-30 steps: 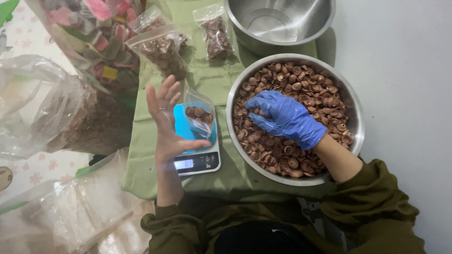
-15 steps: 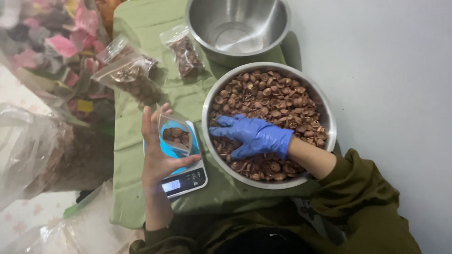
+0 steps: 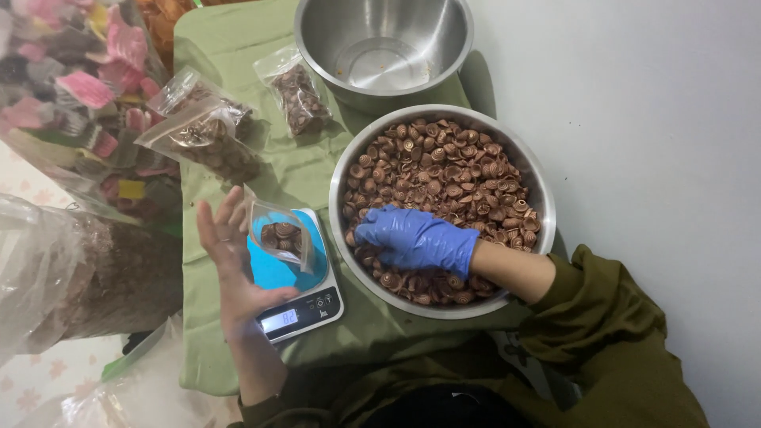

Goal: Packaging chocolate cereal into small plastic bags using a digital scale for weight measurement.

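Right hand (image 3: pixel 420 238), wearing a blue glove, is resting in the full steel bowl (image 3: pixel 533 184) on the brown spiral pieces (image 3: pixel 440 162), fingers pointing to 9 o'clock. Left hand (image 3: pixel 230 257), bare, is hovering open-palmed just beside the small clear bag (image 3: pixel 279 234), which is sitting on the blue-topped scale (image 3: pixel 297 297). Empty steel bowl (image 3: pixel 384 47) is sitting at 12 o'clock. Three filled bags (image 3: pixel 214 135) are lying at 10 o'clock on the green cloth (image 3: pixel 309 170).

Brushed shiny steel bowls (image 3: pixel 523 170), matt green cloth (image 3: pixel 301 170), glossy clear plastic bag (image 3: pixel 281 234), smooth blue rubbery glove (image 3: pixel 416 238).
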